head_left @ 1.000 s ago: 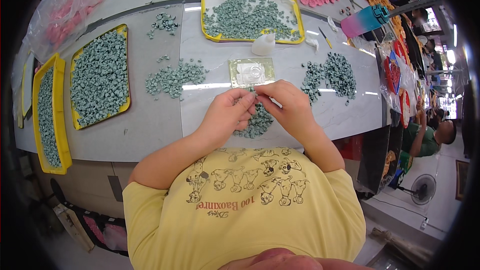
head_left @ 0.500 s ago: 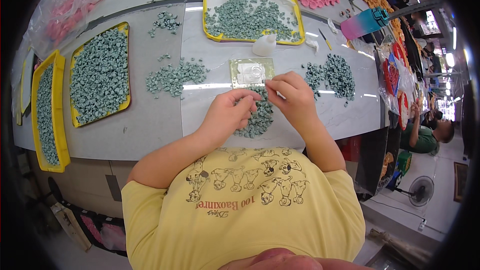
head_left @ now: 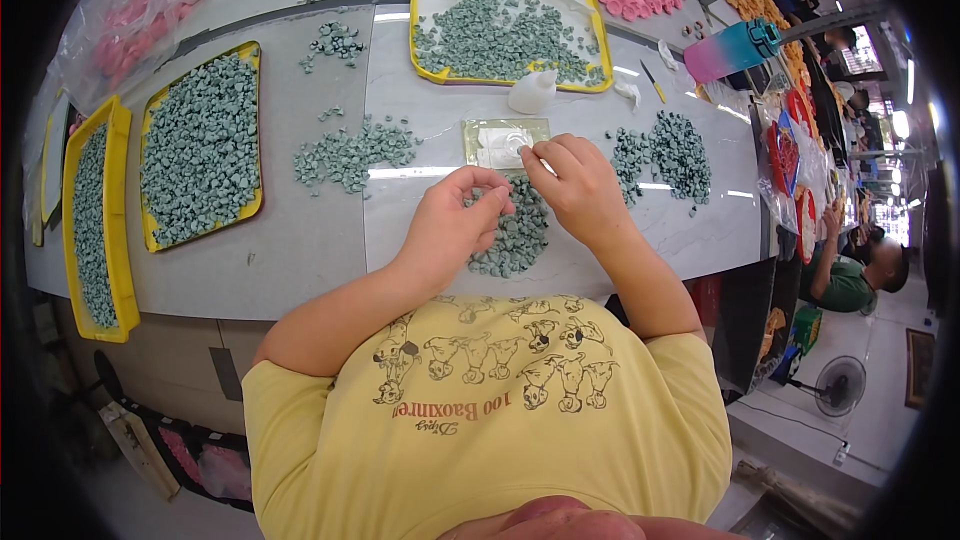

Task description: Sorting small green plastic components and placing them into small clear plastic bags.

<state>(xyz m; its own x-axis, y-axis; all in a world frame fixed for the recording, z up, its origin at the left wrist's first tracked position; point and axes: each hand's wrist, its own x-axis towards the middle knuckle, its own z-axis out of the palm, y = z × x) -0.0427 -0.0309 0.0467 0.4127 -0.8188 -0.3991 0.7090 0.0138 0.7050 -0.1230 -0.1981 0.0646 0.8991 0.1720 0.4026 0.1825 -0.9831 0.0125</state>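
My left hand (head_left: 455,225) is closed in a pinch over the left side of a pile of small green pieces (head_left: 515,240). Whatever its fingertips hold is too small to name. My right hand (head_left: 580,190) is also pinched, its fingertips at the near right part of a small greenish plate (head_left: 545,127) bearing a white sheet (head_left: 492,145). Anything in that pinch is hidden by the fingers. Just beyond the plate stands a white squeeze bottle (head_left: 533,92) with a pointed tip.
A yellow-rimmed tray (head_left: 412,35) of green pieces lies at the back. More loose heaps lie left (head_left: 358,155) and right (head_left: 680,155). Two yellow trays (head_left: 260,130) (head_left: 125,230) stand farther left. A knife (head_left: 653,83) and pink-blue bottle (head_left: 732,48) are at the back right.
My right hand has moved slightly left and away from me, onto the edge of the white sheet. The left hand has drawn back a little, so the fingertips are farther apart.
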